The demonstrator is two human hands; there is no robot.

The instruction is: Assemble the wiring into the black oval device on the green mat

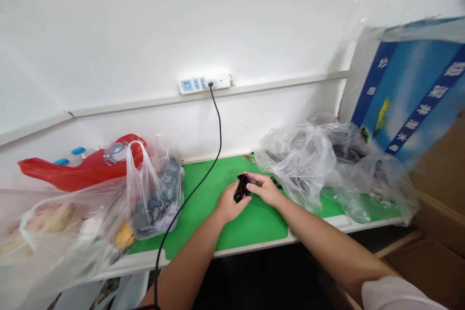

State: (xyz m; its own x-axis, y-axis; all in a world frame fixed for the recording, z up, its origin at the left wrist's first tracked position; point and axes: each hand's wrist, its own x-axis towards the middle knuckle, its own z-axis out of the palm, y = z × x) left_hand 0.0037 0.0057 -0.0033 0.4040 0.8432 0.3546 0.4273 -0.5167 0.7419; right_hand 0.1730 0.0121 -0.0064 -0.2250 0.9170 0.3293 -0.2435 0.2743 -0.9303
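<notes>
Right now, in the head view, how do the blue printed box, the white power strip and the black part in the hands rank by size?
1. The blue printed box, clearly largest.
2. The white power strip.
3. The black part, smallest, though partly hidden by the left hand and right hand.

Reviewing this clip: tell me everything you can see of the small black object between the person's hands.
The small black object looks like dark plastic, with thin red wire looped across its face; it is too small to identify. It sits tilted, gripped between the left hand and the right hand, whose fingers hide part of it. It is over a green mat, and whether it touches the mat cannot be told.
</notes>
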